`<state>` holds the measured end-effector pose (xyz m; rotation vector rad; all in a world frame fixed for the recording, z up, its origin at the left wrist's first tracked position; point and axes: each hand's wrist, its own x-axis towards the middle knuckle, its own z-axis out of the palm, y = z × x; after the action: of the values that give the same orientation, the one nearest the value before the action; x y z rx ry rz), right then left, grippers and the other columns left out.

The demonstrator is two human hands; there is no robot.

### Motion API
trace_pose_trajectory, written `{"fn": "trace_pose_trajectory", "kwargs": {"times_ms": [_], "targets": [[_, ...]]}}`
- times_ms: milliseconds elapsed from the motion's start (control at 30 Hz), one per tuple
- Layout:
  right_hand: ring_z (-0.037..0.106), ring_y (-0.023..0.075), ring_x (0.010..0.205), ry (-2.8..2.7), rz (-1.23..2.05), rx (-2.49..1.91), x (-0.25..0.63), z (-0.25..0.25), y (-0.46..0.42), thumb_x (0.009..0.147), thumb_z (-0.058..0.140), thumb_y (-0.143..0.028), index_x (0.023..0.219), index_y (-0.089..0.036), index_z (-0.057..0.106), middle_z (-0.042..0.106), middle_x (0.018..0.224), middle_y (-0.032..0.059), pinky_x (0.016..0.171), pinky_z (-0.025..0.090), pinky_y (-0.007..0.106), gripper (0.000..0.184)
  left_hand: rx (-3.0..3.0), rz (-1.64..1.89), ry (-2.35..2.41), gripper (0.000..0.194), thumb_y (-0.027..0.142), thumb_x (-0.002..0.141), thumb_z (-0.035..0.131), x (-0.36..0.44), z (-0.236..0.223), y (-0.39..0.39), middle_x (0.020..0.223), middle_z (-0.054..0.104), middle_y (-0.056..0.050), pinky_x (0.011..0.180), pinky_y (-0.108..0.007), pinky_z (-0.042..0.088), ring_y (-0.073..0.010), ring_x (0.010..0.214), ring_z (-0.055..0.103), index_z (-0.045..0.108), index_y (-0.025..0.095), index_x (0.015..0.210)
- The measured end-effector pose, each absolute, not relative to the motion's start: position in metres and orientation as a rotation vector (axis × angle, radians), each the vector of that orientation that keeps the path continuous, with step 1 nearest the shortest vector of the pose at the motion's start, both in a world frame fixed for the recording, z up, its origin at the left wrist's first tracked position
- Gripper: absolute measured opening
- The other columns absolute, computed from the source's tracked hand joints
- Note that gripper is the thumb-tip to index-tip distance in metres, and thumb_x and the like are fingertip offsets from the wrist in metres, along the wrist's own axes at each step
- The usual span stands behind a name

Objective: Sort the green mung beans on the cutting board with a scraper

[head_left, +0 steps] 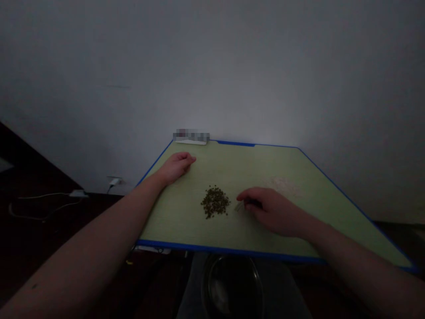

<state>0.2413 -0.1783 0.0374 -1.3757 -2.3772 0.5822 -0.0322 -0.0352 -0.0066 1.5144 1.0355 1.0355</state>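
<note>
On the pale green tabletop (206, 230) lies a loose pile of small dark greenish-brown beans or seeds (215, 202). My right hand (268, 208) is just right of that pile, its fingers bent and the index fingertip and thumb apart. Below its fingertips are a few pale, thin grains (239, 206), too small to name surely. A thin spread of similar whitish grains (283, 185) lies beyond the right hand. My left hand (178, 166) rests on the table's far left part, fingers curled in, with nothing visible in them.
A low white-edged object (191, 142), blurred on top, stands at the table's back left corner against the wall. A round, shiny, dark bowl or pot (232, 288) sits at my lap below the blue front edge (229, 251). A white plug (114, 181) and cables are at left.
</note>
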Motion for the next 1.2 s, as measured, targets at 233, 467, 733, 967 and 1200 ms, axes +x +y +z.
{"fn": "trace_pose_trajectory", "kwargs": {"times_ms": [233,467,733,967,1200], "targets": [[0.059,0.015,0.074,-2.438,0.528,-1.352,0.213,0.038,-0.196,0.074,0.048,-0.011,0.09,-0.018,0.067,0.068,0.085,0.0045,0.066,0.041,0.025,0.025,1.508,1.038,1.058,0.03,0.037,0.071,0.06,-0.034,-0.008,-0.033,0.043,0.035,0.007,0.038,-0.022,0.019,-0.0046,0.037,0.03,0.041,0.018,0.058],[0.061,0.0173,0.075,-2.307,0.352,-1.638,0.245,0.029,-0.18,0.075,0.047,-0.016,0.093,-0.016,0.067,0.069,0.086,0.0068,0.068,0.042,0.027,0.027,1.539,1.026,1.051,0.03,0.038,0.071,0.059,-0.034,-0.008,-0.033,0.043,0.035,0.007,0.038,-0.022,0.02,-0.0048,0.038,0.03,0.041,0.018,0.058],[0.059,0.015,0.068,-2.284,0.512,-1.571,0.247,0.033,-0.178,0.075,0.047,-0.017,0.093,-0.018,0.066,0.068,0.08,0.0039,0.063,0.042,0.026,0.026,1.529,1.027,1.078,0.028,0.036,0.072,0.058,-0.032,-0.005,-0.038,0.043,0.036,0.007,0.038,-0.021,0.02,-0.0046,0.037,0.031,0.042,0.018,0.058],[0.059,0.0144,0.069,-2.351,0.504,-1.515,0.218,0.034,-0.177,0.075,0.047,-0.015,0.092,-0.017,0.067,0.068,0.084,0.0055,0.062,0.041,0.025,0.026,1.518,1.014,1.062,0.03,0.037,0.072,0.058,-0.031,-0.003,-0.037,0.042,0.034,0.007,0.037,-0.022,0.018,-0.0045,0.036,0.029,0.04,0.018,0.057],[0.059,0.0164,0.071,-2.278,0.385,-1.709,0.244,0.029,-0.168,0.075,0.048,-0.018,0.095,-0.016,0.066,0.068,0.082,0.0069,0.063,0.041,0.026,0.027,1.529,1.025,1.049,0.031,0.038,0.071,0.058,-0.032,-0.005,-0.036,0.042,0.033,0.007,0.037,-0.022,0.018,-0.0047,0.037,0.028,0.04,0.018,0.057]]}}
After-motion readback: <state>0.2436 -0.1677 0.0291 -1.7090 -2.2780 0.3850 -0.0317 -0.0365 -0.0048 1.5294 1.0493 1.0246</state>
